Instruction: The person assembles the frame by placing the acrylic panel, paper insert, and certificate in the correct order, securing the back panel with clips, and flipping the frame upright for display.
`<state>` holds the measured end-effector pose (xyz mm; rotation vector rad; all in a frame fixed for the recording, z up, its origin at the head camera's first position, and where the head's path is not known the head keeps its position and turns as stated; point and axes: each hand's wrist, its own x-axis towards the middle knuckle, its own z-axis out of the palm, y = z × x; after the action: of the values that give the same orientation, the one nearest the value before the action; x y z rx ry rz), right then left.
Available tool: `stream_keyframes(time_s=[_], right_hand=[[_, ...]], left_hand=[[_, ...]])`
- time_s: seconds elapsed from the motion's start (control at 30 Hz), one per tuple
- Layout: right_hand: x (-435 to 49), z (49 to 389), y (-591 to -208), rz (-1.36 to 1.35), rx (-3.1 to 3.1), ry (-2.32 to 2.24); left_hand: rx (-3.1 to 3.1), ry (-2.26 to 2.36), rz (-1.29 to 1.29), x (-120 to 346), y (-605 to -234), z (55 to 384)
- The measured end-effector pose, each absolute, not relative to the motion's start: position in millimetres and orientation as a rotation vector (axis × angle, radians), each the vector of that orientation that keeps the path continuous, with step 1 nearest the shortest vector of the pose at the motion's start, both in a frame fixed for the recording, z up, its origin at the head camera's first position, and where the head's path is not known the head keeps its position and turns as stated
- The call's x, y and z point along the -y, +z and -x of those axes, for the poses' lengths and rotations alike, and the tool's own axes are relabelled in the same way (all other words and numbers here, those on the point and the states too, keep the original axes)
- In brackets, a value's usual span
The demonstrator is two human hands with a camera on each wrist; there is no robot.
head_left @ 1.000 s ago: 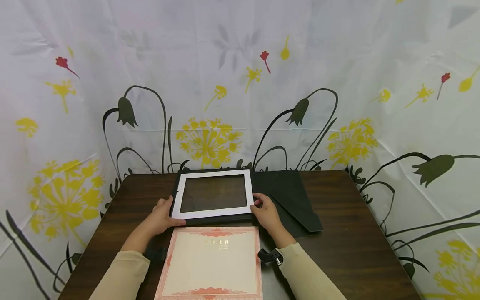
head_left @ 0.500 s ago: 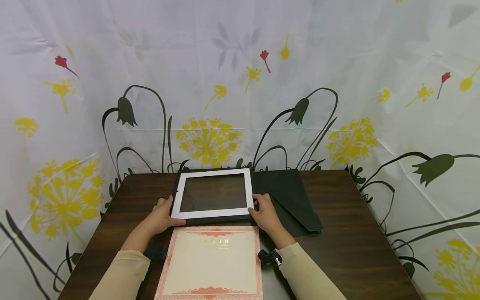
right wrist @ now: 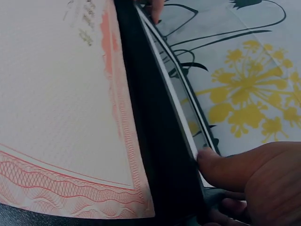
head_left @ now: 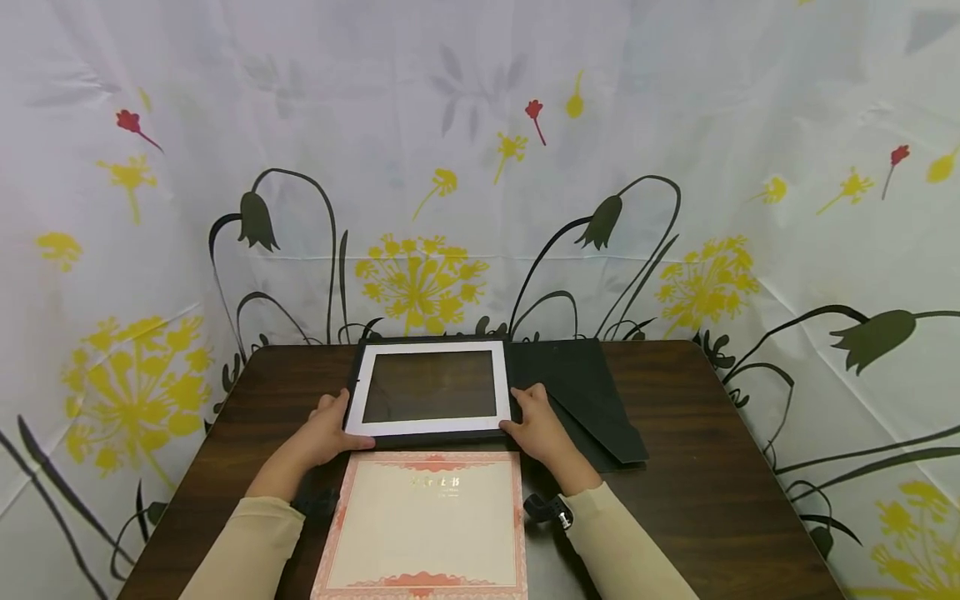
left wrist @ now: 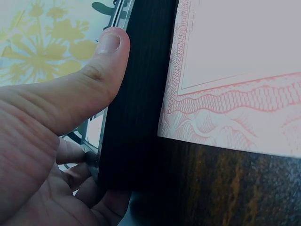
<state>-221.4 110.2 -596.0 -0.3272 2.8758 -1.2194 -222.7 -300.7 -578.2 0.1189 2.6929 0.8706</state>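
Note:
A black picture frame lies at the back of the table, with a white mat around its dark window. My left hand grips the near left corner; the left wrist view shows its thumb along the front edge and the fingers curled at the corner. At the near right corner my right hand holds the frame, its thumb on the border and fingers at the side, partly hidden. A cream certificate with a pink patterned border lies just in front of the frame.
A black backing board with a slanted flap lies right of the frame. A greyish flat surface shows beside the certificate's right edge. The dark wood table ends at a flower-printed curtain.
My right hand has shifted slightly at the frame's right side, and its fingers have changed position. The black border now shows to the right of the mat. My left hand stays in place.

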Motion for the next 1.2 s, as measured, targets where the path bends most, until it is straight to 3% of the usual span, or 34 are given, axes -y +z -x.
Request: stream_keyframes(time_s=[0.87, 1.2], right_hand=[[-119, 199, -592, 0.3, -2.817, -1.224], [-121, 173, -578, 0.596, -2.832, -0.908]], left_hand=[[-2.697, 0.871, -0.128, 302, -578, 224], [-2.692, 0.872, -0.118, 301, -580, 225]])
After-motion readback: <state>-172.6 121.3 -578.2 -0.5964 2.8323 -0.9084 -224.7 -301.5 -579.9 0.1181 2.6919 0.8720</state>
